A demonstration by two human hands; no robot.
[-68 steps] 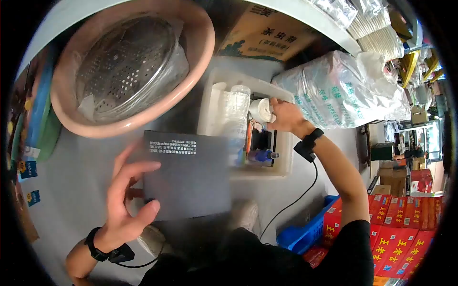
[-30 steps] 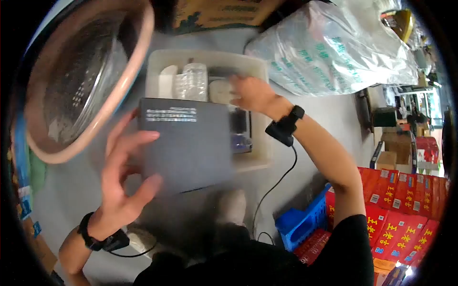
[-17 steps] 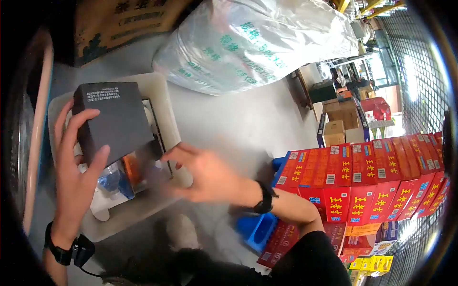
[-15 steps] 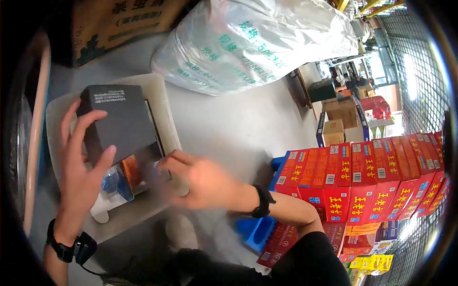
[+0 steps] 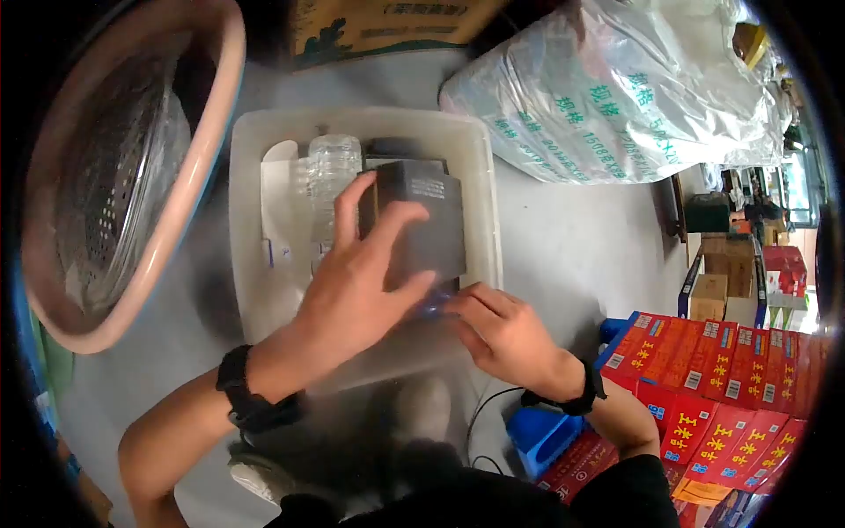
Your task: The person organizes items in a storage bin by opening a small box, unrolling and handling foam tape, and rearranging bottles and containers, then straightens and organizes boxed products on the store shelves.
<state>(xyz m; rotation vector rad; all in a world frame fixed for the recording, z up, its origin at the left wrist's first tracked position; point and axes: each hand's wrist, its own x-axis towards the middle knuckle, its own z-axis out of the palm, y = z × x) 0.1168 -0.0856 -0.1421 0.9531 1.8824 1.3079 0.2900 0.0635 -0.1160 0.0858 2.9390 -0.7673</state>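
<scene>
A dark grey box with small pale print stands inside a whitish plastic bin. My left hand grips this box, with fingers over its top and left side and the thumb near its lower edge. Just right of the thumb, my right hand is closed in a pinch at the box's near end. A bluish, shiny bit shows by its fingertips, too blurred to name. Left of the box, in the bin, lie a ribbed clear container and a white flat piece.
A pink-rimmed basin holding clear plastic stands at left. Behind are a cardboard carton and a large silvery sack. Stacked red cartons and a blue plastic holder stand at right. A black cable lies on the floor.
My view has swung left, bringing the basin and more of the bin into sight. My right hand has come closer to the left hand. The left hand stays on the dark box.
</scene>
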